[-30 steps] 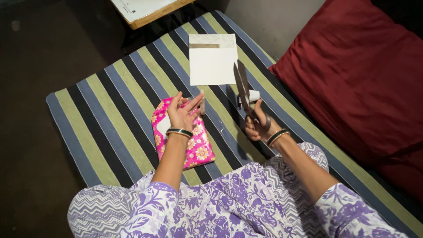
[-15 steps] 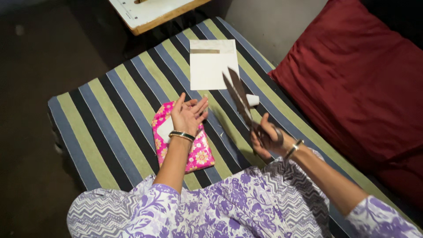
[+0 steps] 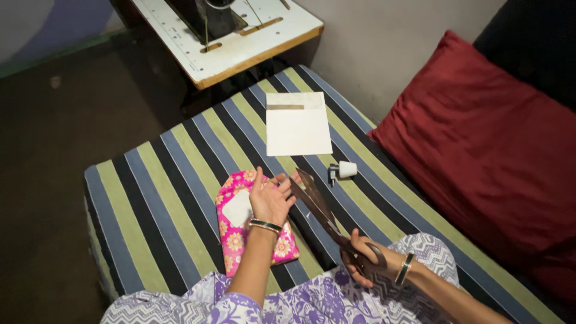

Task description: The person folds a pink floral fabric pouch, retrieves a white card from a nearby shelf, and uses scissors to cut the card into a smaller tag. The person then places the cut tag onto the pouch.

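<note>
Striped bedding in green, blue and black (image 3: pixel 180 180) covers most of the view, with a big dark red pillow (image 3: pixel 480 150) against the wall on the right and a sewing machine table (image 3: pixel 240 36) at the top edge. Next down in size is a white sheet of paper (image 3: pixel 297 123) with a grey strip across its top, lying flat on the stripes, well clear of the hands.

Closer in sits a pink floral wrapped packet (image 3: pixel 252 225), with a pale patch on it where the wrap doesn't cover or something's stuck on, can't tell which. So the wrapping looks mostly done but not finished, I'd say.

Left hand (image 3: pixel 270 201) hovers right over the packet, fingers spread loosely, maybe pinching a tiny piece at the tips, too small to tell. Right hand (image 3: pixel 360 261) has its fingers through the handles of big tailor's scissors (image 3: pixel 315 204), blades slightly apart, tips pointing at the left fingertips.

Smallest thing: a little white cone-shaped cap or spool (image 3: pixel 343 170) beside the paper, not in the way.
</note>
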